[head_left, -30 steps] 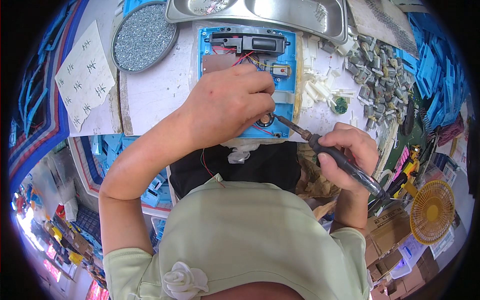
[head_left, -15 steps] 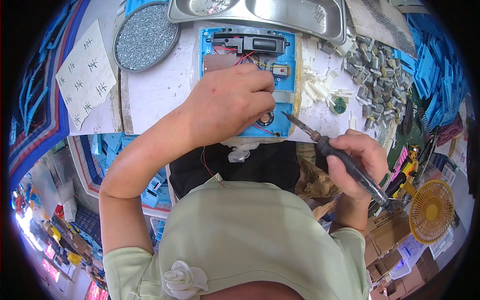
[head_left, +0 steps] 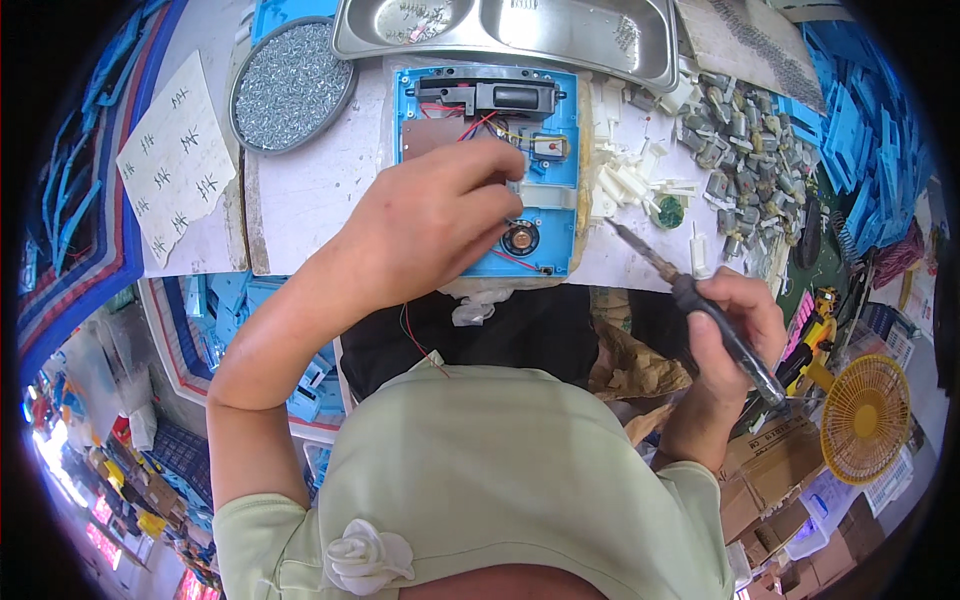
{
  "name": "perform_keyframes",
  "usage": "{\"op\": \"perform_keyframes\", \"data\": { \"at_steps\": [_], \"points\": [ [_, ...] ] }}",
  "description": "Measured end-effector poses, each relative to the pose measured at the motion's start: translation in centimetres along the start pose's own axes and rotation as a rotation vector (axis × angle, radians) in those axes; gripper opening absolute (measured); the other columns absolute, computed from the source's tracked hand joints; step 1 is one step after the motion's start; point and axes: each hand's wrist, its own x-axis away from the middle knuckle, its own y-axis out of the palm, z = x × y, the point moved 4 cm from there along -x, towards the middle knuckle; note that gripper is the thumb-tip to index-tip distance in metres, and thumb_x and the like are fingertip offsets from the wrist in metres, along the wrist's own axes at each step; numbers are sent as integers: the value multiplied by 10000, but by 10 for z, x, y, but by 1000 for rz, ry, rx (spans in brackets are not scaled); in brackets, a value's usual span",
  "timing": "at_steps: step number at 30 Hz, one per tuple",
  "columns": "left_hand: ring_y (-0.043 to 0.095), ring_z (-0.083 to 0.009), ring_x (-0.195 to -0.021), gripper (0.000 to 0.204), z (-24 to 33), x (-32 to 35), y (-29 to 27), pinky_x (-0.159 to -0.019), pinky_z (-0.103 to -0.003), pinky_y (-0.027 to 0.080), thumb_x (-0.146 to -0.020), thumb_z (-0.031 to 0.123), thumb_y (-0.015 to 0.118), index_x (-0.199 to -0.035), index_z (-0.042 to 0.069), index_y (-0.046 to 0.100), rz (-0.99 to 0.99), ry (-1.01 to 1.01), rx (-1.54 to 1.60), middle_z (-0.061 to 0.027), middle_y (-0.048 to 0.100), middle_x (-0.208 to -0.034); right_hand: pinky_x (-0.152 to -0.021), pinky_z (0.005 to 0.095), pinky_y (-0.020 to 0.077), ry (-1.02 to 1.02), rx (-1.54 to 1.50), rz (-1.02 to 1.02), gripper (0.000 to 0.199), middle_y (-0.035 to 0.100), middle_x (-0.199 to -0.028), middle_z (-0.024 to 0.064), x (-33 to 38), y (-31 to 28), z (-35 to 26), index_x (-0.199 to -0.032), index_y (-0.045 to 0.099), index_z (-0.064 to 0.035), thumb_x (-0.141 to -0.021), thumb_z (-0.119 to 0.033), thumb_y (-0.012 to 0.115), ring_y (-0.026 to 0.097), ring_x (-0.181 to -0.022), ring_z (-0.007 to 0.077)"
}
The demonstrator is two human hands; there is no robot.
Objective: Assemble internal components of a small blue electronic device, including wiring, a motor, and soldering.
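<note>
A shallow blue plastic casing (head_left: 558, 228) lies on the worktable with its inside facing up. In it are a round speaker (head_left: 520, 238), a brown board (head_left: 424, 138), a black strip-shaped part (head_left: 515, 97) and thin red and yellow wires. My left hand (head_left: 430, 220) is over the casing's left half, fingers closed in a pinch; what they hold is hidden. A thin red and green wire (head_left: 416, 340) hangs below that wrist. In my right hand (head_left: 738, 325) is a soldering iron (head_left: 684, 291), gripped by its dark handle, its tip pointing up-left, right of the casing and apart from it.
A round tray of small screws (head_left: 293, 88) stands at the back left, beside a marked paper sheet (head_left: 180, 160). A metal tray (head_left: 575, 40) is behind the casing. White plastic parts (head_left: 625, 180) and small motors (head_left: 735, 160) heap on the right. A yellow fan (head_left: 865, 420) stands lower right.
The soldering iron has drawn back to the right, away from the casing's lower right edge. My left hand has shifted slightly left, showing more of the speaker.
</note>
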Motion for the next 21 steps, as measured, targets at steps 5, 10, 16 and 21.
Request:
{"op": "perform_keyframes", "data": {
  "at_steps": [5, 10, 16, 21],
  "points": [
    [691, -290, -967, 376, -9, 16, -12, -770, -363, 594, -790, -27, 758, -1153, 55, 702, 109, -116, 121, -139, 595, -1185, -729, 219, 448, 89, -73, 331, 321, 654, -918, 66, 37, -48, 17, -1106, 614, 65, -854, -86, 743, 580, -767, 97],
    [694, -322, -984, 384, -3, 8, -6, -819, -365, 592, -784, -44, 747, -1155, 39, 696, -66, 13, -79, -150, 599, -1203, -564, 179, 360, 79, -160, 674, 264, 587, -857, 38, 76, -96, 25, -1113, 613, 31, -897, -96, 696, 467, -658, 55],
    [631, -335, -1070, 466, -9, 36, 0, -899, -398, 539, -781, -55, 716, -1239, 28, 694, 98, -35, -47, -192, 597, -1202, -500, 185, 295, -43, 111, 1188, 64, 600, -783, 10, 137, -194, -7, -921, 669, 13, -887, 10, 614, 423, -550, 34],
    [617, -317, -1001, 392, -6, 38, 1, -843, -386, 532, -807, -64, 686, -1192, 9, 679, 154, 12, -60, -185, 598, -1135, -536, 192, 331, -3, 265, 1351, 63, 616, -780, 1, 139, -218, -5, -892, 685, 4, -879, 4, 624, 459, -586, 37]
  ]
}}
